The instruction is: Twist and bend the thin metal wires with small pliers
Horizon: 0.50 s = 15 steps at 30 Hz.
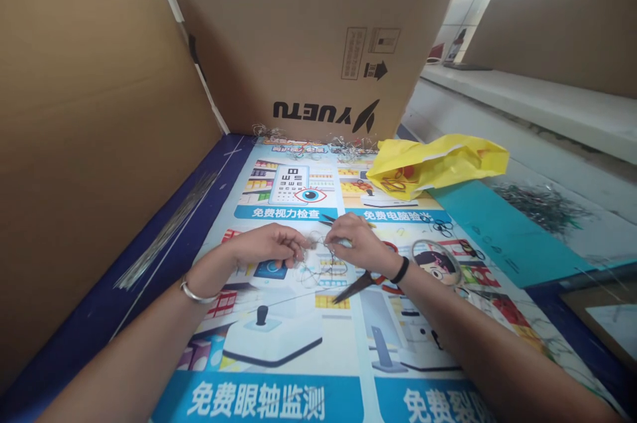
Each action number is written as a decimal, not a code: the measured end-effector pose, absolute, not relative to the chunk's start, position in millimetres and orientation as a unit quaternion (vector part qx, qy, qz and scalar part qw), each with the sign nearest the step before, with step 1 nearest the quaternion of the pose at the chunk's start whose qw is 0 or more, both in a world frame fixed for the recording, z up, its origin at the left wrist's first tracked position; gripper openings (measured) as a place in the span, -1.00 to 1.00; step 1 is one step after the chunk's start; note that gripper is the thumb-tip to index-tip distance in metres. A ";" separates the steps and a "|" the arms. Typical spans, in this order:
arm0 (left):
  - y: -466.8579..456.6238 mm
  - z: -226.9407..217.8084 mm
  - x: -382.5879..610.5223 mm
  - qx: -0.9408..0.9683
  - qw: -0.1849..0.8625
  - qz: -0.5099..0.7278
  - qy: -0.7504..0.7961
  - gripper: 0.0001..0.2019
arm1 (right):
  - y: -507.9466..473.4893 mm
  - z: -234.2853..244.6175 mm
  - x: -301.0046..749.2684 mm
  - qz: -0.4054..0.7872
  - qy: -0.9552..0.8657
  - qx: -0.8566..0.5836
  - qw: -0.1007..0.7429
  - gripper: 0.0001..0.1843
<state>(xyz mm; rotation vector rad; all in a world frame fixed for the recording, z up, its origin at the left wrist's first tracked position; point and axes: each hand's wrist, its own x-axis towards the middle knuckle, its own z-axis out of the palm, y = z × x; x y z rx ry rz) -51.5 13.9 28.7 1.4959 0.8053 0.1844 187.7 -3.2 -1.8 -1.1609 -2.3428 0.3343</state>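
Note:
Between my two hands is a thin wire piece (318, 265) bent into loops, held just above the printed sheet. My left hand (273, 245), with a silver bangle at the wrist, pinches its left side between thumb and fingers. On the other side, the fingertips of my right hand (357, 242) are closed on the wire; a black band circles that wrist. Orange-handled scissors (365, 282) lie under my right wrist, blades pointing left. Behind my right hand, the dark tip of another tool (327, 218) shows, mostly covered.
A bundle of straight wires (169, 230) lies at the left. A yellow bag (448, 161) sits at the back right, near a tangled wire pile (542, 207). Small black loops (440, 227) and a wire coil (454, 252) lie right. Cardboard (308, 44) walls the back and left.

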 end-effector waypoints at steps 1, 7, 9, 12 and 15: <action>15.0 27.0 -52.3 0.662 0.660 0.086 0.346 -0.67 | -2.7 -2.4 187.8 0.123 -0.861 -0.424 0.252 -0.89; 16.8 16.2 -45.1 0.712 0.589 0.134 0.358 -0.68 | -1.1 -4.6 188.0 0.121 -0.862 -0.410 0.271 -0.90; 15.3 13.7 -40.9 0.728 0.543 0.153 0.388 -0.72 | -1.0 -4.4 187.8 0.120 -0.863 -0.408 0.272 -0.90; 12.0 10.4 -35.1 0.746 0.485 0.178 0.419 -0.74 | -1.0 -3.9 187.3 0.116 -0.865 -0.407 0.270 -0.90; 8.2 7.3 -30.4 0.776 0.430 0.186 0.421 -0.77 | -1.3 -3.6 187.0 0.115 -0.865 -0.411 0.266 -0.90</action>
